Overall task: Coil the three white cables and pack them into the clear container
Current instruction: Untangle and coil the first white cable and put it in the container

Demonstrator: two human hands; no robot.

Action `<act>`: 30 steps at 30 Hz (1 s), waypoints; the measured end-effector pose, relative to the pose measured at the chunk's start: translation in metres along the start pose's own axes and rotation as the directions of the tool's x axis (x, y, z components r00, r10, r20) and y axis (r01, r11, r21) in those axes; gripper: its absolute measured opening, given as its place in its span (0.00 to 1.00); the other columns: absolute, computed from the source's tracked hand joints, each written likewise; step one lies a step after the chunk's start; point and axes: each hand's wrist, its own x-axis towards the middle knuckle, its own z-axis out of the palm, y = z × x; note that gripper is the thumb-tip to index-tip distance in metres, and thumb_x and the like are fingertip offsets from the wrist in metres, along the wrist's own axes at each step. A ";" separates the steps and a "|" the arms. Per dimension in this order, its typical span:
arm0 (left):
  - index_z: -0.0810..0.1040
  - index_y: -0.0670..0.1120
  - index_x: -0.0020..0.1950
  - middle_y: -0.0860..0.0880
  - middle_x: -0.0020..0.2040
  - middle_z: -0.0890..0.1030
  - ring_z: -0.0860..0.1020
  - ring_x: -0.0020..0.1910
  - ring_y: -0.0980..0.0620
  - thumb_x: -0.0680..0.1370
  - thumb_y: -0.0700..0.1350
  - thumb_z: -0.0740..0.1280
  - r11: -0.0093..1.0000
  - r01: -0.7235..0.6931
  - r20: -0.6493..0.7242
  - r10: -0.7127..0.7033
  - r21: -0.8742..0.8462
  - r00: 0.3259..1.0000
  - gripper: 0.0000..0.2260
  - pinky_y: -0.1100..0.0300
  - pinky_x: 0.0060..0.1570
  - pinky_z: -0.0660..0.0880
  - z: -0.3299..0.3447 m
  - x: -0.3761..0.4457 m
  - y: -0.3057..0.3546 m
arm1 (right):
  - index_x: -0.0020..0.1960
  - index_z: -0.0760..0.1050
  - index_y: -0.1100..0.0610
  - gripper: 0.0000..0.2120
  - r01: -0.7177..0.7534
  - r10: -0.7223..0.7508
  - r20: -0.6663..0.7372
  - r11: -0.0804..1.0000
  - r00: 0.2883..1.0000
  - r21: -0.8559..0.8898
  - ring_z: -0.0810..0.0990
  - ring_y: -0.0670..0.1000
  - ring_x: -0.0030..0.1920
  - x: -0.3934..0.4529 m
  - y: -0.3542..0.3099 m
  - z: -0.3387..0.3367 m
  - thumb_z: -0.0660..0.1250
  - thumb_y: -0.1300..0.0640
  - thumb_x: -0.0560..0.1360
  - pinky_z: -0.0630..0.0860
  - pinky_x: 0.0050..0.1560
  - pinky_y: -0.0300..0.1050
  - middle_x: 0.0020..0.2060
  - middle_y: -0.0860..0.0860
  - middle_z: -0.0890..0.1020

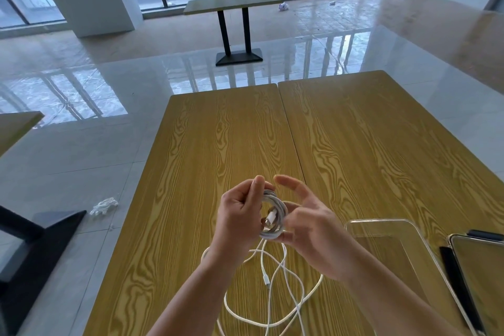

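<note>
A white cable wound into a small coil is held above the wooden table, its white plug showing in the middle. My left hand grips the coil's left side. My right hand holds its right and lower side, the index finger lifted and spread. Below the hands, loose white cables lie tangled on the table, one plug end visible. The clear container sits to the right of my right hand, with nothing seen inside it.
A reflective tablet-like device with a dark strip beside it lies at the table's right edge, next to the container. Two tabletops meet at a seam. A black table base and crumpled white paper lie on the floor to the left.
</note>
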 end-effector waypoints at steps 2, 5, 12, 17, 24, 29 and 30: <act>0.83 0.48 0.38 0.47 0.32 0.78 0.75 0.34 0.47 0.82 0.51 0.62 0.996 0.048 -0.016 -0.049 -0.070 0.999 0.17 0.49 0.37 0.74 0.001 0.002 -0.001 | 0.61 0.74 0.43 0.30 0.111 -0.129 -0.036 0.943 0.991 -0.313 0.82 0.54 0.43 -0.003 0.005 0.006 0.66 0.74 0.70 0.81 0.51 0.53 0.46 0.62 0.81; 0.83 0.48 0.37 0.47 0.33 0.80 0.77 0.34 0.46 0.83 0.51 0.61 0.991 0.059 -0.030 -0.063 -0.123 0.998 0.18 0.45 0.41 0.75 0.002 0.003 0.002 | 0.53 0.77 0.45 0.17 0.229 -0.359 -0.048 0.687 0.932 -0.690 0.85 0.47 0.44 -0.003 0.012 0.010 0.73 0.65 0.73 0.84 0.50 0.51 0.45 0.49 0.84; 0.83 0.47 0.38 0.46 0.30 0.77 0.74 0.31 0.46 0.82 0.52 0.62 0.980 0.091 -0.030 -0.098 -0.177 0.995 0.18 0.49 0.36 0.74 0.001 0.003 0.002 | 0.53 0.78 0.45 0.09 0.306 -0.539 0.145 0.222 0.829 -0.926 0.81 0.42 0.49 -0.001 0.021 0.001 0.66 0.44 0.76 0.80 0.51 0.43 0.46 0.40 0.82; 0.84 0.46 0.38 0.42 0.30 0.70 0.67 0.29 0.45 0.74 0.58 0.67 0.958 0.140 -0.002 -0.146 -0.250 0.989 0.17 0.54 0.31 0.69 -0.002 0.004 -0.002 | 0.53 0.84 0.51 0.15 0.331 -0.631 0.242 0.025 0.737 -0.943 0.80 0.47 0.51 -0.001 0.021 -0.009 0.65 0.44 0.75 0.81 0.49 0.45 0.54 0.49 0.80; 0.83 0.42 0.40 0.47 0.27 0.69 0.67 0.24 0.53 0.70 0.53 0.72 0.939 0.180 0.052 -0.172 -0.293 0.984 0.13 0.61 0.24 0.68 -0.006 0.003 -0.007 | 0.52 0.84 0.59 0.09 0.485 -0.753 0.377 -0.088 0.540 -0.870 0.78 0.45 0.45 -0.003 0.019 -0.020 0.68 0.57 0.78 0.78 0.46 0.40 0.48 0.51 0.81; 0.80 0.40 0.44 0.49 0.26 0.71 0.69 0.22 0.55 0.69 0.50 0.73 0.868 0.281 0.132 -0.248 -0.410 0.960 0.13 0.63 0.22 0.70 -0.007 0.000 -0.002 | 0.51 0.81 0.63 0.07 0.515 -0.750 0.402 -0.097 0.525 -0.852 0.79 0.46 0.46 -0.014 0.025 -0.024 0.66 0.62 0.78 0.78 0.48 0.39 0.46 0.52 0.80; 0.80 0.41 0.44 0.50 0.26 0.70 0.68 0.22 0.56 0.69 0.50 0.73 0.844 0.310 0.150 -0.271 -0.438 0.951 0.13 0.63 0.22 0.70 -0.007 0.000 -0.001 | 0.52 0.80 0.61 0.06 0.517 -0.732 0.419 -0.107 0.537 -0.849 0.79 0.47 0.47 -0.015 0.027 -0.025 0.66 0.61 0.79 0.78 0.49 0.39 0.47 0.52 0.80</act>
